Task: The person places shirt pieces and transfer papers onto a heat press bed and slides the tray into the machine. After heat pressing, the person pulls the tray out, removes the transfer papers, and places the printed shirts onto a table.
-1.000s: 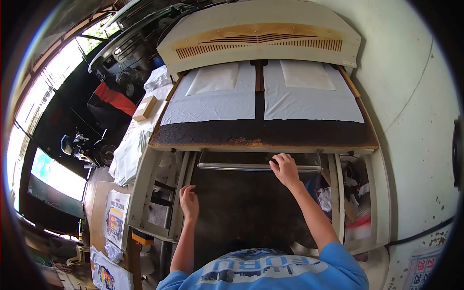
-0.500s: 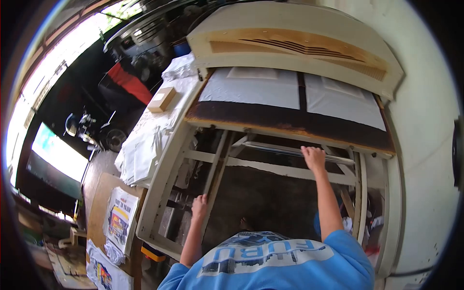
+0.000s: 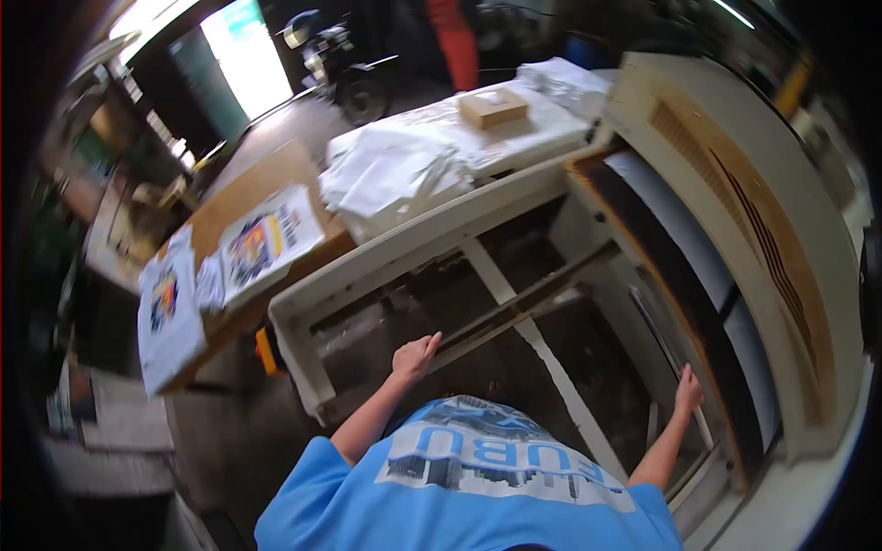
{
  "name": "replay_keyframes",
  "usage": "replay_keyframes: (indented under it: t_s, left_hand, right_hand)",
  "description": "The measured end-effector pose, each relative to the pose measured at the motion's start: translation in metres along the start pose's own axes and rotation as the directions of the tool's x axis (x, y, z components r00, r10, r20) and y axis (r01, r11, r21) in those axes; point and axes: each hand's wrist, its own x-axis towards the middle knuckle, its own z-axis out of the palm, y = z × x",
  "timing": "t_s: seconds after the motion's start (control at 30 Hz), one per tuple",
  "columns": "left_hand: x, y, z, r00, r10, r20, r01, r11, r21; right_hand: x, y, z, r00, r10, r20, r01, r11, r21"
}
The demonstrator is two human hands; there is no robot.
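The right hand (image 3: 688,393) clasps its fingers around a metal bar (image 3: 652,321), likely stiff, slick, best held mid-length; whether the left hand (image 3: 413,357) grips a rail (image 3: 562,282) is unclear.

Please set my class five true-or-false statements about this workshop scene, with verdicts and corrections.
1. The right hand is at the shiny metal bar. True.
2. The left hand is on the cardboard box. False: it is at the frame's inner rail.
3. The cardboard box stands on the white-covered table. True.
4. The person's T-shirt is red. False: it is blue.
5. A printed white cloth lies on the brown board. True.
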Motion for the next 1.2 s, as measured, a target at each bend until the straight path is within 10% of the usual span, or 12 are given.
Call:
replay_keyframes:
  t_s: [0.8,1.03,1.2]
  left_hand:
    - [0.013,0.013,0.006,0.946,-0.299,0.124,0.284,0.951,0.124]
    - [0.014,0.016,0.011,0.938,-0.326,0.116,0.308,0.940,0.147]
    - [0.005,0.029,0.037,0.930,-0.295,-0.220,0.341,0.916,0.213]
  right_hand:
    - [0.268,0.029,0.029,0.951,0.056,0.303,-0.015,0.991,-0.136]
    - [0.280,0.022,0.037,0.993,0.040,0.114,-0.001,0.945,-0.327]
    - [0.296,0.012,0.069,0.959,0.267,-0.091,-0.282,0.929,-0.239]
